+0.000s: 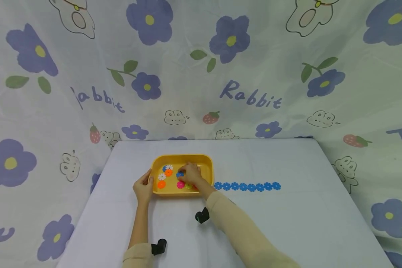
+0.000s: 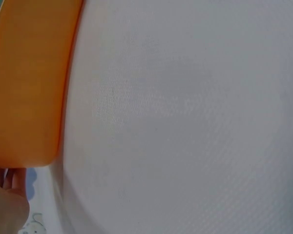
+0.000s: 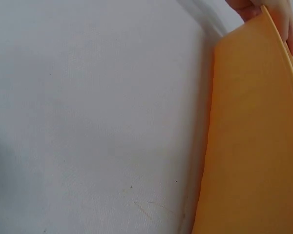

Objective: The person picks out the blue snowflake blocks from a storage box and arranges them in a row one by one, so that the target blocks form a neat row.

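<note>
A yellow tray (image 1: 174,194) with loose flower-shaped discs in it lies on the table. My left hand (image 1: 143,188) grips its left rim, and the right wrist view shows thumb and fingers on either side of the tray's edge (image 3: 254,97). Inside the tray, my right hand (image 1: 191,174) pinches a blue flower-shaped disc (image 1: 179,174) with its fingertips. Left of that hand lie orange (image 1: 161,184) and white discs (image 1: 162,176); a pink disc (image 1: 180,184) sits nearer the front wall. My right forearm partly hides yellow-green and red discs.
Right of the tray, a row of several blue flower-shaped discs (image 1: 251,187) stretches across the white table (image 1: 288,223), edge to edge. Fabric with flowers and rabbits hangs behind and at both sides. A black camera mount (image 1: 159,246) is strapped at each wrist.
</note>
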Motion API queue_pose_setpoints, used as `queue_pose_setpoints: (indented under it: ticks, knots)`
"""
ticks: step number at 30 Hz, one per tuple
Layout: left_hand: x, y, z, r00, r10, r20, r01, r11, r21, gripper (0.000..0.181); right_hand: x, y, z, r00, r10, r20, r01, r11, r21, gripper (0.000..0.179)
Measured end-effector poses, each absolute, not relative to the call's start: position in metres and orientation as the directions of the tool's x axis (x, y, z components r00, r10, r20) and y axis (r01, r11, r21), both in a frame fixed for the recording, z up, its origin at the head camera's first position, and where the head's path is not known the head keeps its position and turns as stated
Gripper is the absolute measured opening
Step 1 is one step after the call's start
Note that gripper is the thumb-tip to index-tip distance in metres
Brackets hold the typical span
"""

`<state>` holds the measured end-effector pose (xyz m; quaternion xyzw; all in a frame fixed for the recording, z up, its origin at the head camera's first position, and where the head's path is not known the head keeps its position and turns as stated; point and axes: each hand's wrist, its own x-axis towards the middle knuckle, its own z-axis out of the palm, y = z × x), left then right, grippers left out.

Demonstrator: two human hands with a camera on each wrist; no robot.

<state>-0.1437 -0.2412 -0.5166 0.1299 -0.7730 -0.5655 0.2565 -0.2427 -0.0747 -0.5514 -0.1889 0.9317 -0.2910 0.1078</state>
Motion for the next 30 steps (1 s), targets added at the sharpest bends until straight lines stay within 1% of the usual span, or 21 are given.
queue_pose_setpoints:
  ticks: [2,6,11,14,17,19,21,25,30]
  knots:
    - [-0.145,-0.241,-0.517,-0.835,-0.487,0.256,0.103,0.319,0.942,0.028,-0.244,-0.074,-0.551,-0.909,-0.403,-0.107,-0.267,0.759,-0.594,0.029]
    - [-0.147,-0.240,-0.518,-0.835,-0.484,0.260,0.115,0.309,0.944,0.028,-0.246,-0.072,-0.552,-0.914,-0.386,-0.126,-0.235,0.756,-0.611,0.030]
    - [-0.149,-0.240,-0.516,-0.833,-0.488,0.259,0.115,0.306,0.945,0.028,-0.246,-0.070,-0.551,-0.910,-0.392,-0.139,-0.190,0.689,-0.699,0.027]
    - [-0.149,-0.239,-0.516,-0.829,-0.492,0.264,0.113,0.315,0.942,0.028,-0.244,-0.066,-0.549,-0.909,-0.399,-0.121,-0.143,0.572,-0.808,0.025]
    - [-0.148,-0.239,-0.514,-0.830,-0.493,0.261,0.106,0.319,0.942,0.028,-0.241,-0.060,-0.545,-0.911,-0.394,-0.121,-0.054,0.405,-0.913,0.026]
    - [-0.148,-0.239,-0.514,-0.831,-0.494,0.256,0.103,0.316,0.943,0.028,-0.239,-0.056,-0.541,-0.910,-0.394,-0.128,-0.003,0.316,-0.949,0.029]
    - [-0.149,-0.239,-0.513,-0.832,-0.494,0.251,0.100,0.311,0.945,0.028,-0.235,-0.052,-0.536,-0.909,-0.392,-0.139,0.032,0.266,-0.963,0.033]
    - [-0.150,-0.240,-0.513,-0.833,-0.496,0.246,0.099,0.302,0.948,0.029,-0.229,-0.045,-0.529,-0.911,-0.395,-0.120,0.026,0.235,-0.972,0.036]
    - [-0.150,-0.240,-0.513,-0.833,-0.494,0.249,0.104,0.303,0.947,0.029,-0.223,-0.036,-0.525,-0.914,-0.406,-0.022,-0.063,0.195,-0.979,0.037]
